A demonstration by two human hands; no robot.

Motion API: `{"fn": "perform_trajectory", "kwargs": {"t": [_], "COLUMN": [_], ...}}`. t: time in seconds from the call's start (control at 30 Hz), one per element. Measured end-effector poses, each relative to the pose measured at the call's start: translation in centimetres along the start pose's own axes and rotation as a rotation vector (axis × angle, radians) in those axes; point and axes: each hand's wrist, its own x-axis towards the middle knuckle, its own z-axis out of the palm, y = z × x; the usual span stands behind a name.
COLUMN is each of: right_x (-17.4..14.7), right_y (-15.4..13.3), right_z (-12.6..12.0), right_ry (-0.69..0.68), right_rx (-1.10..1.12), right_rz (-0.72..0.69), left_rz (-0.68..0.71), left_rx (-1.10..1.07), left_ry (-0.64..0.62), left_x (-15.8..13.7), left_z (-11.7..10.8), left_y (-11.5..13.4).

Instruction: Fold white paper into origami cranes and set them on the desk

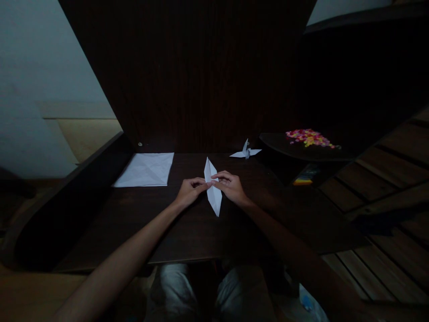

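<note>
A sheet of white paper (215, 199), folded into a long diamond with pointed ends, stands between my hands above the dark desk. My left hand (190, 191) pinches its left edge near the middle, thumb against the paper. From the other side my right hand (230, 187) grips it, with the thumb on its face and the fingers curled along the right edge. Both thumb tips meet close to the centre crease. Beyond my right hand a finished white paper crane (247, 153) rests at the back of the desk.
Creased white paper sheets (147, 170) lie stacked at the back left of the desk (134, 223). A raised side panel (73, 201) bounds the left. On a curved shelf (278, 145) at right sits a pile of small pink and yellow pieces (310, 137). Wooden slats (368, 273) show beyond.
</note>
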Motion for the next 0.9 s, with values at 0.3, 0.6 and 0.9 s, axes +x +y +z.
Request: {"fn": "perform_trajectory", "kwargs": {"t": [0.3, 0.6, 0.9], "right_x": [0.1, 0.3, 0.2], "right_y": [-0.6, 0.5, 0.8], "right_z": [0.0, -0.1, -0.2], "right_ry": [0.043, 0.013, 0.008], "right_rx": [0.220, 0.286, 0.270], "right_rz": [0.173, 0.257, 0.225], "left_rz": [-0.086, -0.083, -0.030], "left_rx": [-0.191, -0.287, -0.111], "left_ry": [0.089, 0.064, 0.108], "left_x": [0.1, 0.0, -0.1], "left_z": [0.0, 0.1, 0.1], "left_y": [0.8, 0.9, 1.2]}}
